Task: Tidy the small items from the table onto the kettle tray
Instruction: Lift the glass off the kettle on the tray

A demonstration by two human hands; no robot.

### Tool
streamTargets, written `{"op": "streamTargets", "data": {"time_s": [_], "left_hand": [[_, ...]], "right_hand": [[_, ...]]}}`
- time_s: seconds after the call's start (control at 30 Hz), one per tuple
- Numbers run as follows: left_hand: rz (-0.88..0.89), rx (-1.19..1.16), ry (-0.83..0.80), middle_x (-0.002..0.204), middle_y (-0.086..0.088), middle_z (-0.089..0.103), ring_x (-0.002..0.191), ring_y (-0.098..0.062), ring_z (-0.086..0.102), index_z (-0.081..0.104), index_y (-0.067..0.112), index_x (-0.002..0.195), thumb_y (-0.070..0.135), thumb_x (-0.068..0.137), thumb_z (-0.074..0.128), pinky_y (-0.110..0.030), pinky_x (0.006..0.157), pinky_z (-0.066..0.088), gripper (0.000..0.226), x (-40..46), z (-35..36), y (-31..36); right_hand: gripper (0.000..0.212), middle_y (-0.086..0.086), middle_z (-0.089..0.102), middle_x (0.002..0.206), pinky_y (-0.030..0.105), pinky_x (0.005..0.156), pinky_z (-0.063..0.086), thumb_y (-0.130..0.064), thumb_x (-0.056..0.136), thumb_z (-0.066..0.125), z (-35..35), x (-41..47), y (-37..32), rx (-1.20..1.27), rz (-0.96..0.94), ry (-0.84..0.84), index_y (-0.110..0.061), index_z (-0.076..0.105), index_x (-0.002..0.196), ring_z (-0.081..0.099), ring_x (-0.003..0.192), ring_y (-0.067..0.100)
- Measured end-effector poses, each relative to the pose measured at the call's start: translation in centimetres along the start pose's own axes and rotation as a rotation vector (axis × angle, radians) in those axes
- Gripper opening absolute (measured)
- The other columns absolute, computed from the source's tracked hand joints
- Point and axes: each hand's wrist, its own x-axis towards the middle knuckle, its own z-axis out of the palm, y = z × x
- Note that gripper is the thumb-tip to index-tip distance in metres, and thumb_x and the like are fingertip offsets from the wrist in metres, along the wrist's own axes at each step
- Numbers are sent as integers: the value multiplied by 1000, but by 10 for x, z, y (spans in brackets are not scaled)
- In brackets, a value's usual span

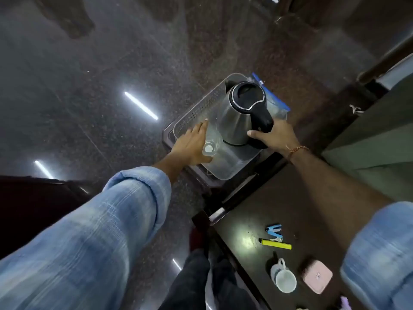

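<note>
Dark speckled floor fills most of the view, with light strips reflected in it. Dark surface runs along the right side. Clear plastic tray with a perforated left side sits at its far end, on a dark base. Steel kettle with black lid and handle stands upright on the tray. A blue-edged clear bag is tucked behind the kettle.

Left hand lies on the tray's left part, fingers mostly straight, thumb under a small clear glass that touches the palm; can't tell if it's actually gripped. Right hand is curled around the base of the kettle handle.

Small items are on the near surface, well apart from the tray: white mug, pink square box just right of it, yellow marker, blue stapler just above the marker.

Kettle takes up the tray's right half; glass and left hand sit in the left half.
</note>
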Motion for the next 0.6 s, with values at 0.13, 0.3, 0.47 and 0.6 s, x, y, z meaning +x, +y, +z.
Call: {"op": "streamTargets", "data": {"time_s": [0.13, 0.3, 0.47, 0.6], "left_hand": [[-58, -122, -15, 154, -10, 28, 131, -34, 43, 8, 11, 154, 40, 68, 84, -51, 99, 43, 118, 15, 14, -1], [-81, -178, 44, 150, -9, 33, 129, -32, 48, 22, 9, 150, 28, 66, 87, -46, 102, 44, 108, 25, 25, -1], [-50, -204, 33, 147, -9, 38, 126, -31, 50, 24, 9, 149, 28, 65, 89, -43, 104, 43, 108, 22, 11, -3], [-41, -187, 77, 143, -8, 42, 123, -29, 50, 28, 11, 147, 31, 63, 89, -43, 102, 45, 106, 7, -24, 0]], "right_hand": [[20, 0, 72, 68, 31, 70, 54, -31, 73, 77, 12, 12, 13, 115, 83, 80, -14, 71, 65, 68, 69, 15], [22, -10, 62, 48, 22, 54, 46, -18, 72, 71, 21, 16, 19, 258, 77, 106, -16, 62, 53, 56, 46, 0], [12, -2, 61, 51, 31, 55, 50, -17, 67, 67, 15, 14, 1, 319, 79, 139, -9, 64, 59, 60, 54, 14], [12, 3, 60, 54, 34, 57, 50, -18, 63, 64, -15, -1, -14, 281, 32, 149, -15, 58, 53, 60, 58, 20]]}}
